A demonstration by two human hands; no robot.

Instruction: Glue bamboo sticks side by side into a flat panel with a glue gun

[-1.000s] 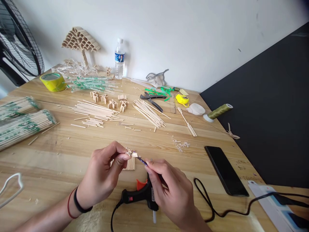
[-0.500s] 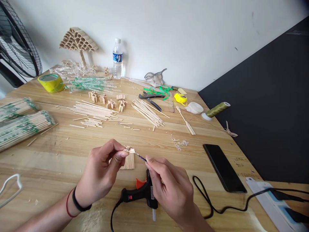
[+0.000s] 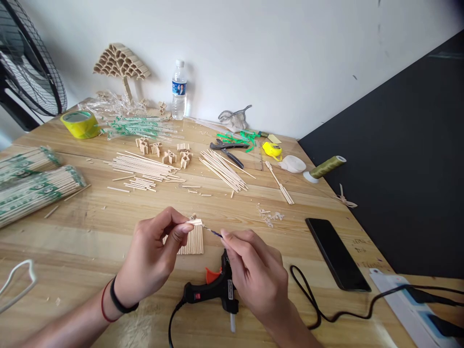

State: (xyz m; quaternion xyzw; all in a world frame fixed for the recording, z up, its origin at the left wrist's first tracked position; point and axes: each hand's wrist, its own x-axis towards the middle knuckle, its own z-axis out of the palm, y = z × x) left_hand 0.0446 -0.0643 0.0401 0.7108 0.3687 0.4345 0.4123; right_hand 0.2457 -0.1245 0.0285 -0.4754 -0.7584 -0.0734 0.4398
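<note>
Between thumb and forefinger my left hand (image 3: 154,249) pinches a small piece of short wooden sticks (image 3: 196,222). My right hand (image 3: 255,268) grips a thin dark pointed tool (image 3: 216,234), whose tip meets or nearly meets the right end of that piece; its exact kind is too small to tell. Under the hands a flat panel of joined sticks (image 3: 193,242) lies on the table, partly covered by my left hand. A black glue gun with an orange trigger (image 3: 212,288) rests below, its front end partly hidden behind my right hand.
Loose sticks (image 3: 143,166), small stick assemblies (image 3: 169,157) and black cutters (image 3: 229,148) lie farther back. To the right are a phone (image 3: 337,253), a cable (image 3: 308,295) and a power strip (image 3: 402,299). Bagged sticks (image 3: 43,193) lie at left; a water bottle (image 3: 179,92) stands behind.
The small stick piece has turned slightly in my left hand, and the tool's tip has shifted a little to the right. The whole view has moved slightly. Both hands keep their grip.
</note>
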